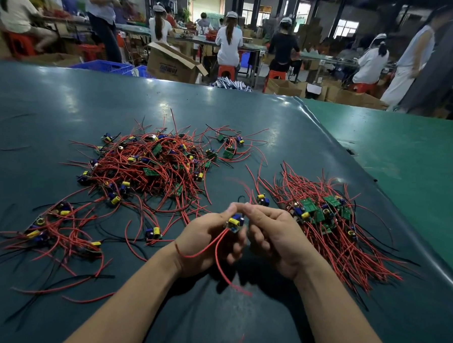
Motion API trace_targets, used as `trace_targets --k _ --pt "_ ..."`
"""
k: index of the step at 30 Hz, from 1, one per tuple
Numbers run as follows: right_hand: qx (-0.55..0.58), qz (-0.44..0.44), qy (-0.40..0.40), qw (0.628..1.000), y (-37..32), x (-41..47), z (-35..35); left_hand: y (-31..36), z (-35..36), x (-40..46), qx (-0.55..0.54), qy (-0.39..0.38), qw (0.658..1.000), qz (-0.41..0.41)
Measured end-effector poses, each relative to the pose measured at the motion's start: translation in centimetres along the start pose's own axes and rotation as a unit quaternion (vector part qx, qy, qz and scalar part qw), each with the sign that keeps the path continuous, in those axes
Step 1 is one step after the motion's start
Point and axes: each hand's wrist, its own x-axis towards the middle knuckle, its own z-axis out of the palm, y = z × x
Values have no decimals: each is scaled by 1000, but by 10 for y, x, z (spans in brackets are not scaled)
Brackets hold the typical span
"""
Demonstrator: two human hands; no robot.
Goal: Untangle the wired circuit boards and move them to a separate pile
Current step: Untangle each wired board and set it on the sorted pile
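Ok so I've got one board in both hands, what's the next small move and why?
Probably carry the board right and lay it on the combed pile. Both the left hand and right hand pinch it, and its red wires hang free of the tangled heap.

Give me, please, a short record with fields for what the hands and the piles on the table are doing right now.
left hand: left hand grips a small board
right hand: right hand pinches the same board from the other side
held board: lifted off the table, two red wires hanging toward the person
tangled pile: tangled pile far left of the hands
sorted pile: sorted pile right of the hands, wires lying mostly one way
loose cluster: loose cluster near left, wires spread out
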Motion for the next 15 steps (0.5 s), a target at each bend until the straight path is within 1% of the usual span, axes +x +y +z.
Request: trace_targets --k 3,6,9,12,15 --pt "34 -1 -16 999 0 1 1 1 1 -1 28 -23 999 -18" --pt "56 -28 35 997 1 3 4 2 1 1 29 -24 999 -13" --pt "40 -42 91 994 1 4 5 1 0 4 38 -26 999 -3" --pt "53 -49 143 987 0 7 1 0 -1 8 35 -37 999 -11" --pt "67 -50 165 983 -1 8 -4 0 -3 11 49 -43 998 -15"
